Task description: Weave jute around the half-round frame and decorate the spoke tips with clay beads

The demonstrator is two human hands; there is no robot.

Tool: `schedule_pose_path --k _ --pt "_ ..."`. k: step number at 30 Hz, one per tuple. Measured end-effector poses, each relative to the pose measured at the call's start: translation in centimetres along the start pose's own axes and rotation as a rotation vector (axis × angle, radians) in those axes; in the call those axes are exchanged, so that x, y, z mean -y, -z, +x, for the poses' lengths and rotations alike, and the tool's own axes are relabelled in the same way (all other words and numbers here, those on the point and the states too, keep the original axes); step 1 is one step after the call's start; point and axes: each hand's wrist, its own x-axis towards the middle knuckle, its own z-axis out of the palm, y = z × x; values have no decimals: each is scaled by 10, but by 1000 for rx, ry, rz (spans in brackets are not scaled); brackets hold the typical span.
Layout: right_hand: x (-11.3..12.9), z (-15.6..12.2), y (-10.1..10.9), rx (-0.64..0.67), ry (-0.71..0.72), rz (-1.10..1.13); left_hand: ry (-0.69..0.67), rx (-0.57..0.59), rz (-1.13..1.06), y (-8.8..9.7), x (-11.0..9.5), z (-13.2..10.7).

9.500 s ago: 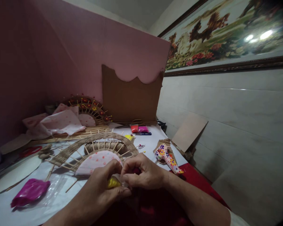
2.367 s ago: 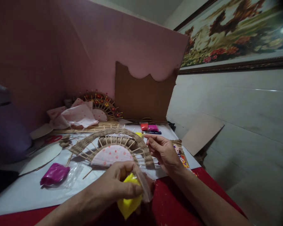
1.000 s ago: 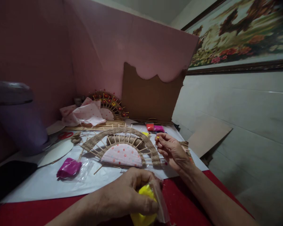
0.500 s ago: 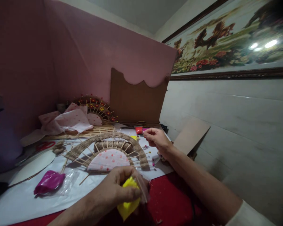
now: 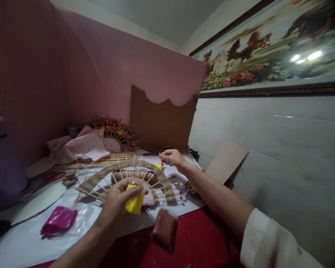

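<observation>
My left hand [image 5: 118,195] is closed on a bag of yellow clay [image 5: 134,201], held over the front of a fan-shaped woven frame [image 5: 167,186]. The frame has thin sticks, a twine band and a dotted cloth half-circle [image 5: 149,197], partly hidden by my hand. Beyond the frame's right side, my right hand [image 5: 173,158] has its fingertips pinched together; what is between them is too small to make out. Just by those fingertips lies a yellow piece [image 5: 158,166], with a bit of red showing. A bag of brown clay [image 5: 164,229] rests on the red cloth.
Left of the frame lie a bag of magenta clay [image 5: 60,220], a white oval sheet [image 5: 40,201] and red-handled scissors [image 5: 55,176]. Behind are bundled sticks [image 5: 100,160], dotted cloth [image 5: 86,145], a decorated fan [image 5: 120,132] and upright cardboard [image 5: 162,126].
My left hand has moved up and left with the yellow clay, uncovering the brown bag. My right hand has shifted left, over where the small red and magenta bags showed.
</observation>
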Motion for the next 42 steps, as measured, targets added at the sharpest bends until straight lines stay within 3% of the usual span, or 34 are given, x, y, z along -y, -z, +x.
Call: schedule_pose_path --k 10,23,42 --pt "-3 11 -15 91 -60 -146 -7 27 -35 -2 -1 -1" --pt "1 13 -18 69 -5 -24 10 14 -1 -4 -1 -3" --pt "-2 12 -20 84 7 -42 -11 45 -1 -2 1 -2"
